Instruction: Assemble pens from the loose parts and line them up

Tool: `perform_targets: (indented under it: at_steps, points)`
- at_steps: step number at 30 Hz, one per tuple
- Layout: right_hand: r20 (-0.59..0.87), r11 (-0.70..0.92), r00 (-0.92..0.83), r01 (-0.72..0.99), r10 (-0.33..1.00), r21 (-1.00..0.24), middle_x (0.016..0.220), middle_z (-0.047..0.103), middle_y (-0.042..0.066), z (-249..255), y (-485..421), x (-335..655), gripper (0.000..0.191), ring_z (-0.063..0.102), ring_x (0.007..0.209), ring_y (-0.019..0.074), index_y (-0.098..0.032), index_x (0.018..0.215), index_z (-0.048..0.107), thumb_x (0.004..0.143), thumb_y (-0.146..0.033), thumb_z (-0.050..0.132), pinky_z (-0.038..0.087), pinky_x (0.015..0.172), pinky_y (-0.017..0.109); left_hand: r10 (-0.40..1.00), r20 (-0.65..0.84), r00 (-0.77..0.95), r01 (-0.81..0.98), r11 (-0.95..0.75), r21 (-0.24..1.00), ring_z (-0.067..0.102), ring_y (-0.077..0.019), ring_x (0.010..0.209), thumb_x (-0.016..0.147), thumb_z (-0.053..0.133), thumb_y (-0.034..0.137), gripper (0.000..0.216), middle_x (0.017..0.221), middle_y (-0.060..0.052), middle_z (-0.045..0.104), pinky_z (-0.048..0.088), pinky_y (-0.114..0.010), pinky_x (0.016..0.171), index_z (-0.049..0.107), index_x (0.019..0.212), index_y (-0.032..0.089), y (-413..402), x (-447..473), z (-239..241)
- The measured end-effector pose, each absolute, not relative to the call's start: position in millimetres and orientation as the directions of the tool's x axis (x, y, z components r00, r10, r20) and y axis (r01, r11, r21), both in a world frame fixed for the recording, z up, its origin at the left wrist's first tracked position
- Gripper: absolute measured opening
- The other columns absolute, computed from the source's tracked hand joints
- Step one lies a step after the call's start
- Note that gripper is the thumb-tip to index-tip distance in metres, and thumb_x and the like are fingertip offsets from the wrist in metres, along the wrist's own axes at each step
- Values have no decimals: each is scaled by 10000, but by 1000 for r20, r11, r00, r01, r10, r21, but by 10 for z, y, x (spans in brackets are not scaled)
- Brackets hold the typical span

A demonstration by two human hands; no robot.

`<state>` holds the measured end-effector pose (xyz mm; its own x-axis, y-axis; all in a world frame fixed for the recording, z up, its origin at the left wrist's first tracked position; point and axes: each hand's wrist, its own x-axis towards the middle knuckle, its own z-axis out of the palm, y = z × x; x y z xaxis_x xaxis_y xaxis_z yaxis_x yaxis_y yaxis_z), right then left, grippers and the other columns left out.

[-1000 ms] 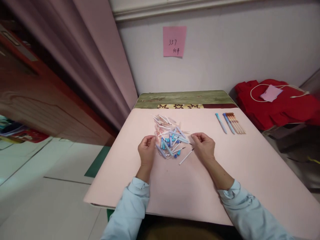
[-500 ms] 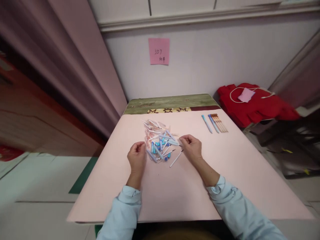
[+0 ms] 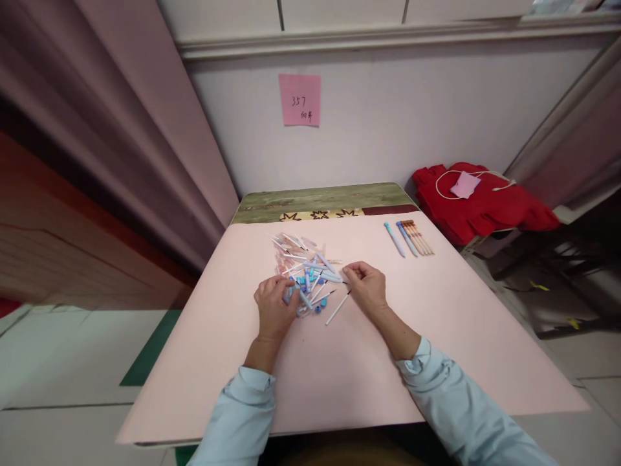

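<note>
A loose pile of pen parts lies mid-table: pale blue pen barrels (image 3: 328,276), blue pen caps (image 3: 317,309), white pen refills (image 3: 338,308) with dark tips, and clear pinkish pieces (image 3: 281,262). My left hand (image 3: 274,307) is at the pile's left edge, thumb and forefinger curled round a blue pen part (image 3: 287,296) that they partly hide. My right hand (image 3: 369,286) is at the pile's right side, fingertips pinched together by a small dark tip. What they hold, if anything, is too small to name.
At the back right, blue pens (image 3: 394,240) and several brown-topped pens (image 3: 420,238) lie side by side. The table (image 3: 369,382) has a pale pink cover. Red cloth (image 3: 478,207) with a white cable (image 3: 441,188) is beyond its right corner. A pink note (image 3: 299,97) hangs on the wall.
My left hand has moved right onto the pile's edge and its fingers have come round a blue pen part. The right hand stays pinched at the pile's right side. The view has shifted slightly.
</note>
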<state>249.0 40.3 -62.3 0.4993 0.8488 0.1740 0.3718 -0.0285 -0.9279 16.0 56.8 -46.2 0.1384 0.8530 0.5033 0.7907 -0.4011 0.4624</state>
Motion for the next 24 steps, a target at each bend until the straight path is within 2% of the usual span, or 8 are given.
perform_targets:
  at_steps: [4, 7, 11, 16, 19, 24]
  points:
    - [168, -24, 507, 349, 846, -937, 607, 623, -17, -604, 400, 2485, 270, 538, 582, 144, -203, 775, 738, 775, -456, 641, 419, 574, 242, 851, 491, 184, 774, -433, 461, 548, -286, 1081, 818, 654, 304, 153, 1073, -81, 679, 342, -439, 947, 706, 946, 240, 569, 155, -483]
    - [155, -25, 508, 330, 847, -944, 607, 630, -11, -582, 390, 2485, 272, 540, 576, 146, -194, 777, 746, 767, -449, 652, 421, 573, 245, 855, 486, 183, 759, -437, 483, 560, -267, 1060, 831, 629, 282, 121, 1034, -63, 688, 345, -430, 957, 717, 905, 245, 555, 164, -461]
    - [148, -29, 506, 324, 850, -946, 613, 640, -7, -573, 361, 2501, 260, 547, 574, 146, -190, 788, 753, 762, -435, 669, 421, 573, 248, 873, 484, 60, 711, -378, 593, 582, -239, 997, 846, 568, 235, 136, 950, -46, 695, 372, -409, 947, 696, 802, 231, 537, 158, -399]
    - [172, -18, 471, 373, 865, -928, 623, 645, -6, -573, 328, 2494, 260, 549, 576, 149, -197, 808, 750, 781, -439, 662, 424, 576, 254, 888, 449, -98, 705, -257, 662, 575, -245, 1011, 784, 540, 134, 167, 960, -47, 688, 371, -421, 962, 678, 811, 222, 555, 108, -387]
    - [230, 8, 425, 465, 876, -885, 614, 628, -14, -550, 302, 2463, 242, 537, 574, 145, -213, 801, 752, 801, -433, 652, 414, 578, 251, 904, 424, -44, 725, -263, 636, 560, -251, 1030, 775, 523, 90, 228, 981, -46, 683, 352, -434, 961, 696, 806, 235, 538, 118, -398]
    - [292, 55, 352, 552, 889, -832, 617, 618, -16, -530, 270, 2425, 231, 528, 571, 140, -224, 788, 749, 824, -424, 640, 405, 580, 252, 887, 446, 122, 733, -384, 562, 532, -254, 1088, 763, 534, 54, 280, 1067, -40, 670, 323, -444, 970, 722, 808, 257, 463, 213, -414]
